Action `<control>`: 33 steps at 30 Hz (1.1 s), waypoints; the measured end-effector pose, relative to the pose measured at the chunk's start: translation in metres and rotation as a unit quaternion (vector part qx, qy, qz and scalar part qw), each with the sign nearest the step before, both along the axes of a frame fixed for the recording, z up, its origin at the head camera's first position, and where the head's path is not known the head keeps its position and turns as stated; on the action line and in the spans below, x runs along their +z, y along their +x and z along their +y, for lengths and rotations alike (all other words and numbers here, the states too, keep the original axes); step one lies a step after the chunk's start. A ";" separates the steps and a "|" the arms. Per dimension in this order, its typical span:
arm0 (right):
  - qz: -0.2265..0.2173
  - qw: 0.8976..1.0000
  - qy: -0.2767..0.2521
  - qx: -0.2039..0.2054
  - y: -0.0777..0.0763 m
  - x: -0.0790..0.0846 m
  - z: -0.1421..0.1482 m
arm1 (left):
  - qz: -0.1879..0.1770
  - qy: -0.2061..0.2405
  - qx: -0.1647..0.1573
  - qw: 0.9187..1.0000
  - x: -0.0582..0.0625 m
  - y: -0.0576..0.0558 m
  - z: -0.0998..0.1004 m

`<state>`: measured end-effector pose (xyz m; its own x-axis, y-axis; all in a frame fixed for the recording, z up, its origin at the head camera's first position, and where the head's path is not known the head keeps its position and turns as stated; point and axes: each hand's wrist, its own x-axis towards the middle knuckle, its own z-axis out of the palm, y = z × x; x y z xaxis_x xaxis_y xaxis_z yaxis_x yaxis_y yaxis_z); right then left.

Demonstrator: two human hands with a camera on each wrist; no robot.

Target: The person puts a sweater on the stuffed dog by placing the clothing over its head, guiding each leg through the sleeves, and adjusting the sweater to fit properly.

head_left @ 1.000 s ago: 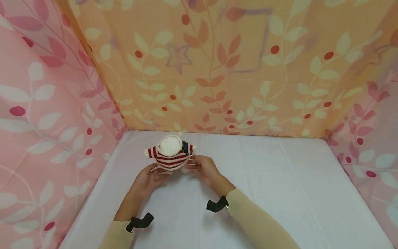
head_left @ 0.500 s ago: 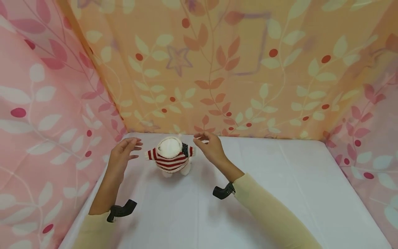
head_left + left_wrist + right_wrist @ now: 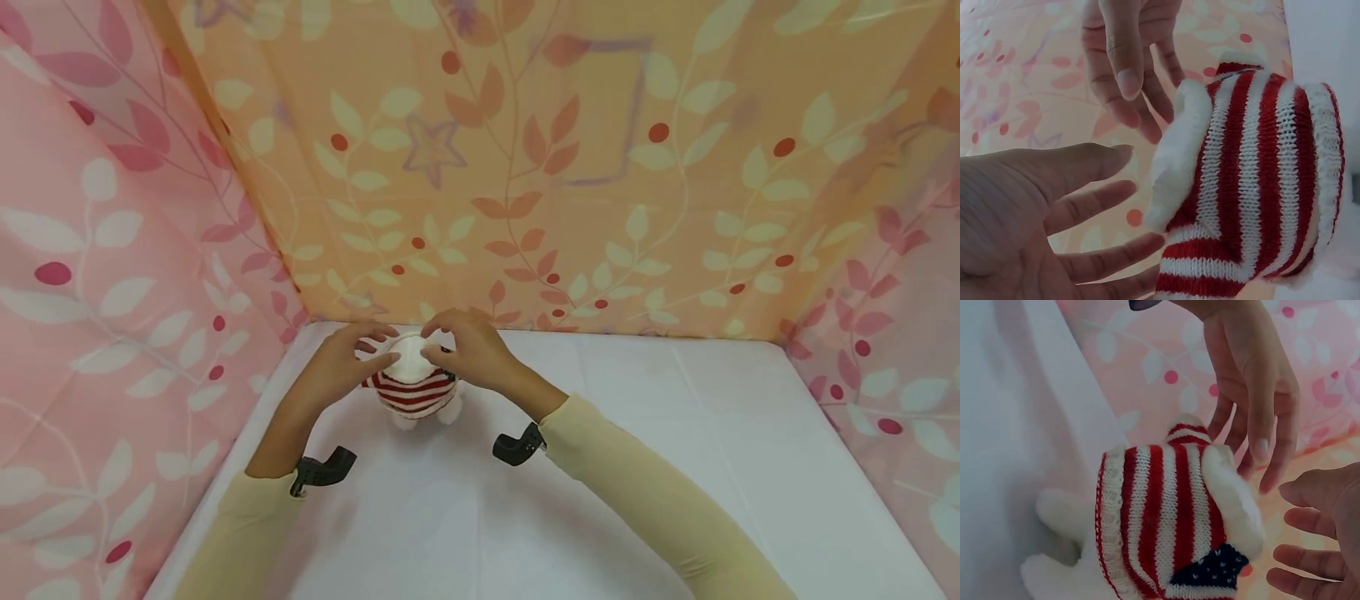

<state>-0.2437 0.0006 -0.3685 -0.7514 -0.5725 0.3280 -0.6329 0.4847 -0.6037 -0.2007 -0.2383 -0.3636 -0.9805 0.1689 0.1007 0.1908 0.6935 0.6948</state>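
Observation:
A white plush toy [image 3: 450,408] stands on the table in a knitted sweater [image 3: 415,396] with red and white stripes. Its rounded white top [image 3: 408,358] shows inside the collar. My left hand [image 3: 337,367] is at the left of that top, fingers spread and loosely bent. From the right, my right hand [image 3: 476,354] faces it in the same way, partly covering the navy patch [image 3: 1213,572]. In the left wrist view, the left fingertips [image 3: 1119,156] are close to the cream collar [image 3: 1175,156], with a gap between. Two stubby white legs [image 3: 1063,515] stick out below the hem.
A white sheet covers the table [image 3: 600,467]. Behind it hangs an orange leaf-print curtain [image 3: 600,208], with pink curtain [image 3: 97,333] along the left and more at the right. Black wrist-worn devices [image 3: 324,469] jut inward from both sleeves.
Both hands were at the toy's lower sides, then drew apart and upward to either side of it. Now they have come together around its top. The toy stays in place.

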 end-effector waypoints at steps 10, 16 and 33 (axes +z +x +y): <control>0.003 0.992 0.127 -0.018 0.005 -0.001 -0.009 | 0.015 -0.083 0.001 0.996 -0.007 0.000 0.013; 0.038 0.984 0.169 -0.048 0.010 -0.001 -0.011 | 0.020 -0.132 0.029 0.991 -0.007 0.003 0.021; -0.018 0.963 0.249 -0.099 0.007 -0.001 -0.020 | -0.044 -0.140 -0.031 0.989 -0.006 0.003 0.028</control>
<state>-0.2370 -0.0191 -0.3696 -0.8674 -0.4972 0.0223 -0.4821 0.8283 -0.2853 -0.1975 -0.2099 -0.3695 -0.9704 0.2376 -0.0430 0.1863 0.8502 0.4923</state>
